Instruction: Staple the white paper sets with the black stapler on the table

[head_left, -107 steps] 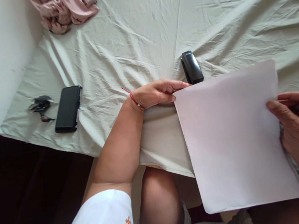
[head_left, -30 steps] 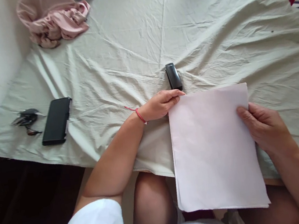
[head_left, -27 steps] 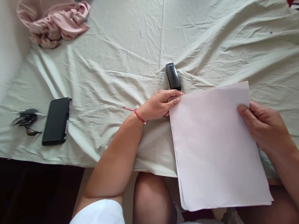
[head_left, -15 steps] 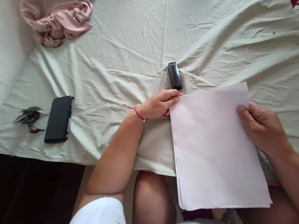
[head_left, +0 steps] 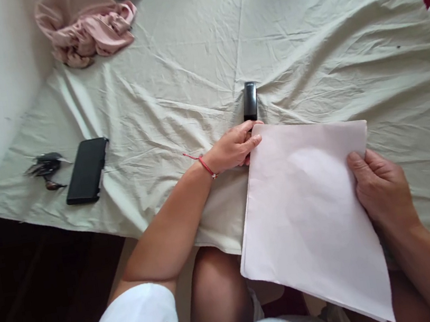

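Desk (head_left: 187, 79) w/ wrinkled pale-grn cloth cover — pink fabric (head_left: 88, 32) bunched far L, keys (head_left: 48, 165) beside blk phone (head_left: 87, 171) nr L end, blk stapler (head_left: 250, 102) approx mid.

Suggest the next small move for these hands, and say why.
Probably square up the paper sheets: lower layers peek out along the bottom edge, and both hands are placed to do it, the left hand gripping the top-left corner, the right hand the right edge.

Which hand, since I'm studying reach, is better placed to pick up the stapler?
Likely the left hand: it pinches the papers at the corner nearest the stapler. The right hand holds the opposite edge, farther away.
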The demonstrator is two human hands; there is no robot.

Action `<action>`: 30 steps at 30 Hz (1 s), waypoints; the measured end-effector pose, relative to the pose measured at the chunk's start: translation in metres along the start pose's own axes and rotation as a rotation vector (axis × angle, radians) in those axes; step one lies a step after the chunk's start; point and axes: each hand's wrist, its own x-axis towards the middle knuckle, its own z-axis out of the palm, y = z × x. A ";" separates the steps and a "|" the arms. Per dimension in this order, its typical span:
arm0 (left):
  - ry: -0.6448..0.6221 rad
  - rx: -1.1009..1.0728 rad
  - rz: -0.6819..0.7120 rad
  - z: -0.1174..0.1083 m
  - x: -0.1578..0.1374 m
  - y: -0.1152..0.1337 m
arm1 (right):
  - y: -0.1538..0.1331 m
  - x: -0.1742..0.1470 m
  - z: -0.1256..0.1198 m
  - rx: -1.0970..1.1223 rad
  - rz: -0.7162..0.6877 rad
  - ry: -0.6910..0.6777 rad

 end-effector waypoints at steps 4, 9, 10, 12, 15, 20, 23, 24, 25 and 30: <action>0.137 0.140 -0.143 0.002 -0.014 0.019 | 0.005 0.001 0.000 0.014 -0.004 0.006; 0.194 0.227 -0.295 0.012 -0.046 0.025 | 0.007 0.002 0.000 0.043 -0.003 0.010; 0.192 0.191 -0.301 0.018 -0.052 0.021 | 0.007 0.002 0.000 0.057 -0.002 0.017; 0.222 0.097 -0.328 0.031 -0.063 0.010 | 0.007 0.002 0.001 0.086 0.001 0.029; 0.327 0.099 -0.210 0.054 -0.075 -0.004 | 0.006 0.000 0.001 0.113 0.003 0.044; 0.356 0.236 -0.147 0.069 -0.079 -0.007 | 0.003 -0.001 0.000 0.143 0.029 0.050; 0.344 0.280 -0.111 0.064 -0.077 -0.008 | 0.003 0.001 -0.001 0.166 0.051 0.021; 0.342 0.278 -0.107 0.062 -0.076 -0.009 | 0.003 0.003 -0.002 0.173 0.060 0.005; 0.336 0.263 -0.105 0.060 -0.076 -0.010 | 0.004 0.004 -0.002 0.180 0.068 -0.012; 0.281 0.187 -0.105 0.055 -0.076 -0.014 | 0.007 0.006 -0.005 0.135 0.071 -0.026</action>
